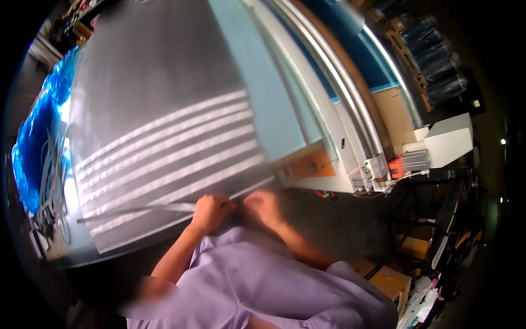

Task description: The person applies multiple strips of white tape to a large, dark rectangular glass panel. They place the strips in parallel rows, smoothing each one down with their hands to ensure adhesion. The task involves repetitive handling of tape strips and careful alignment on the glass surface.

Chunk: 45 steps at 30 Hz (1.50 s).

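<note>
A large dark grey sheet (159,60) lies on the table in front of me, crossed near my end by several pale, parallel strips (175,145). My left hand (210,213) is closed at the sheet's near right edge, gripping the end of a thin grey strip (172,207) that stretches leftward over the pale ones. Close beside it, to the right, my right hand (264,208) has its fingers curled together at the sheet's corner. It is slightly blurred, and whatever its fingertips hold is hidden or too small to make out.
On the left, a shiny blue plastic bag (33,137) holds a bundle of loose strips (53,181). A white-framed machine with metal rails (350,104) stands right of the sheet, a white box (450,140) at its end. Cardboard boxes (392,282) sit low at the right.
</note>
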{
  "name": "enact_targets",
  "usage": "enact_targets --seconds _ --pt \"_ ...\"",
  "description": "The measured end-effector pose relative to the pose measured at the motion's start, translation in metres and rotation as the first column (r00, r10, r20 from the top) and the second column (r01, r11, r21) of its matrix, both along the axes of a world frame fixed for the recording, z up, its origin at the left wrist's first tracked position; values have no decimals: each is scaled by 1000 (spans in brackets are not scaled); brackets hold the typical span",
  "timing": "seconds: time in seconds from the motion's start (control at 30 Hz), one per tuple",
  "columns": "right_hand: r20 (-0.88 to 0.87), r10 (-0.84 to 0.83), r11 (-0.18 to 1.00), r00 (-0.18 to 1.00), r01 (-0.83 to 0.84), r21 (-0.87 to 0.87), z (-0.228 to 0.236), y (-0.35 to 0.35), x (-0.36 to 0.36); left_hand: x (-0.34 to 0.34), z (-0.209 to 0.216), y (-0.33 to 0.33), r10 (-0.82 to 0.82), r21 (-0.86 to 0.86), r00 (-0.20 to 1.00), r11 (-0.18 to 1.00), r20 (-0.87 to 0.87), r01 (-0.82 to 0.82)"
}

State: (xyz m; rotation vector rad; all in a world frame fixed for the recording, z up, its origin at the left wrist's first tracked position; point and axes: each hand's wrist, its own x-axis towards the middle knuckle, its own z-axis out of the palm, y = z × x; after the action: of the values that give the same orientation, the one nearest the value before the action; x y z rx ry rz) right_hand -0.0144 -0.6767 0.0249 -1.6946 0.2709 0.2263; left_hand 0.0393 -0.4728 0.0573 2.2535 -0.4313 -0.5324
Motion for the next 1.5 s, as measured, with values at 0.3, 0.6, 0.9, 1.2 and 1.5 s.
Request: enact_targets --seconds 0.3,0.6,0.9,1.2,1.5 --pt "258 -180 891 949 269 -366 -26 -40 12 21 -27 -3 183 75 976 982 -118 -175" --pt "569 -136 847 811 393 -358 -69 -46 61 82 -60 -74 216 128 967 971 -134 -200" --pt "567 1 779 823 355 -517 -75 -43 70 109 -77 -100 264 245 948 945 -178 -217" --pt "597 28 774 802 360 -521 -86 -45 70 106 -78 -100 249 263 959 942 -134 -208" --pt "591 50 763 805 351 -542 -80 -43 73 104 -79 -100 248 243 963 945 -105 -217"
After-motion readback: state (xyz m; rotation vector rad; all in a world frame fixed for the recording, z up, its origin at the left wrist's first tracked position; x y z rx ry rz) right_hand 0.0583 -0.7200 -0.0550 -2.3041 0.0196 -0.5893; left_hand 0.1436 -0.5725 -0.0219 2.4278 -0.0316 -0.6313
